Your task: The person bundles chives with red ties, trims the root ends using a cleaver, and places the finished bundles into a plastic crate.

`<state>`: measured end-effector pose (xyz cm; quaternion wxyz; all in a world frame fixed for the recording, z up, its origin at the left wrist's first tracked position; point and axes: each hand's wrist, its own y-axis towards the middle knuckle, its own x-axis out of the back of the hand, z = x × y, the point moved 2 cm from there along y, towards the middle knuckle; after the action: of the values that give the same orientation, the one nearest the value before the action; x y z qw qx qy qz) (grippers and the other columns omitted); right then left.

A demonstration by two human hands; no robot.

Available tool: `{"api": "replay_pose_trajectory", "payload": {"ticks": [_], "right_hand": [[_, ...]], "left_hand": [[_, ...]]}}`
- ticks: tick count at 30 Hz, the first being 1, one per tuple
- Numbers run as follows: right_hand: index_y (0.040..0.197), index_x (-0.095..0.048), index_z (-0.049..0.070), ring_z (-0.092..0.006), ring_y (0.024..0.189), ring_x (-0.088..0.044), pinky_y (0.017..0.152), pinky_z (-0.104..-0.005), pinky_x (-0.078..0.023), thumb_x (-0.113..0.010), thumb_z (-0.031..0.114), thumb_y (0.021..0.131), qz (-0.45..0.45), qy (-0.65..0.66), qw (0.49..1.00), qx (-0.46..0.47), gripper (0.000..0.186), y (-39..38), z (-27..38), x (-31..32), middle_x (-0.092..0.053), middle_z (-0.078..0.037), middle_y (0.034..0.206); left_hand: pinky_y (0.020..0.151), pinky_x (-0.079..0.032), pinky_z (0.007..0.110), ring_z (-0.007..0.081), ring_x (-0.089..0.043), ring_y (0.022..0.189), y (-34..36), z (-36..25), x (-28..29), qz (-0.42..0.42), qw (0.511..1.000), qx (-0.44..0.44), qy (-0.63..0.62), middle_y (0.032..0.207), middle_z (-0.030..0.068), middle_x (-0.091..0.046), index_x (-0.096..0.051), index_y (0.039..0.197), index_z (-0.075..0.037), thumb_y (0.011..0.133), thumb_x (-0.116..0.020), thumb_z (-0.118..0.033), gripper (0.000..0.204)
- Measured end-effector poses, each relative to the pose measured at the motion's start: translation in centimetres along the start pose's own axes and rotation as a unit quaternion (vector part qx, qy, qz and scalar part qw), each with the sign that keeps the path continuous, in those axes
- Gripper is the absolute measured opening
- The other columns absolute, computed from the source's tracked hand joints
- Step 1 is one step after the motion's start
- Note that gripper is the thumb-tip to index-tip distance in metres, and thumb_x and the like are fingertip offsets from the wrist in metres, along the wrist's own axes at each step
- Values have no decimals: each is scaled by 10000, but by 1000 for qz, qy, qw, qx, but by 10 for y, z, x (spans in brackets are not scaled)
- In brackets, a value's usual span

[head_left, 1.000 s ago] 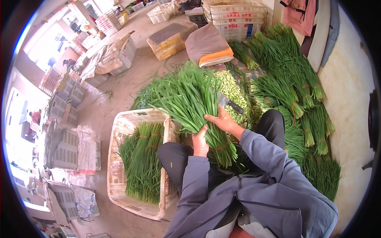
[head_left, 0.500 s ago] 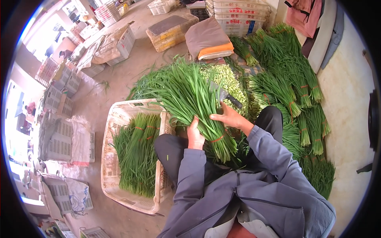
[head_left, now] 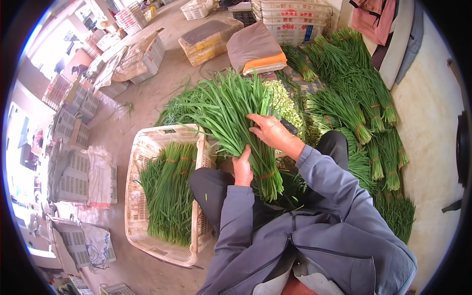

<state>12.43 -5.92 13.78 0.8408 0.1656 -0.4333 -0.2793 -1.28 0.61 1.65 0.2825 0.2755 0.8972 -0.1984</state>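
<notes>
A bundle of long flat green leaves (head_left: pixel 267 179), red band near its pale stem end, hangs between my legs. My left hand (head_left: pixel 243 167) grips it from the left, lower down. My right hand (head_left: pixel 270 130) lies higher across the leaves, fingers curled onto them. Behind that hand shows a black knife handle (head_left: pixel 289 126), partly hidden, on a heap of chopped pale stem pieces (head_left: pixel 278 98). Left of me a white plastic basket (head_left: pixel 135 206) holds several banded bundles (head_left: pixel 167 196). Loose greens (head_left: pixel 174 110) lie beyond it.
Many banded bundles (head_left: pixel 344 73) cover the right side beside a wall (head_left: pixel 430 147). A folded cushion (head_left: pixel 250 44), foam box (head_left: pixel 206 42) and stacked crates (head_left: pixel 290 24) stand behind. More crates (head_left: pixel 73 177) line the left. Garments (head_left: pixel 373 19) hang at back right.
My right hand has moved up and left over the leaves, its fingers now reaching across the bundle's front. The view has shifted slightly.
</notes>
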Motion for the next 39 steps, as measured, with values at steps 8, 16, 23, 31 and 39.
{"api": "replay_pose_trajectory", "payload": {"ticks": [8, 16, 23, 31, 39], "right_hand": [[1037, -638, -28, -256, 667, -671, 634, -348, -553, -658, 112, 911, 98, 191, 963, -162, 190, -4, -3, 5, -689, -134, 797], [1069, -634, -33, -115, 590, -627, 551, -277, -535, -620, 113, 962, 74, 311, 914, -249, 181, -8, -9, 5, -659, -57, 744], [1063, -687, -35, -98, 640, -646, 570, -256, -546, -643, 124, 955, 90, 263, 919, -278, 198, -5, 0, 11, -680, -65, 792], [1013, -705, -5, -156, 856, -655, 749, -289, -538, -639, 25, 938, -35, 307, 947, -92, 105, -56, 35, 54, -692, -73, 933], [1049, -633, 4, -184, 920, -697, 809, -321, -585, -548, 31, 1000, -138, 465, 857, -177, 102, -76, 20, 62, -709, -102, 972]], "left_hand": [[967, -497, 391, 225, -605, 1122, 3, 5, 4, 6, 1000, -7, -6, 1281, 82, -611, -533, 1340, -6, 946, -638, -69, 413], [1005, -445, 342, 191, -579, 1138, 3, 7, 0, 11, 999, 12, -39, 1280, 57, -609, -549, 1324, 6, 923, -680, -68, 428], [964, -507, 400, 243, -623, 1112, 4, 7, 6, 10, 1000, -6, 6, 1284, 106, -615, -530, 1346, 9, 951, -631, -73, 416], [977, -517, 461, 298, -636, 1132, 21, 2, 22, 5, 988, 105, -114, 1287, 139, -632, -542, 1331, 15, 1044, -484, -276, 412], [1057, -456, 528, 330, -568, 1237, 28, -4, 16, 31, 965, 106, -239, 1383, 138, -565, -485, 1402, -35, 1079, -358, -348, 467]]}}
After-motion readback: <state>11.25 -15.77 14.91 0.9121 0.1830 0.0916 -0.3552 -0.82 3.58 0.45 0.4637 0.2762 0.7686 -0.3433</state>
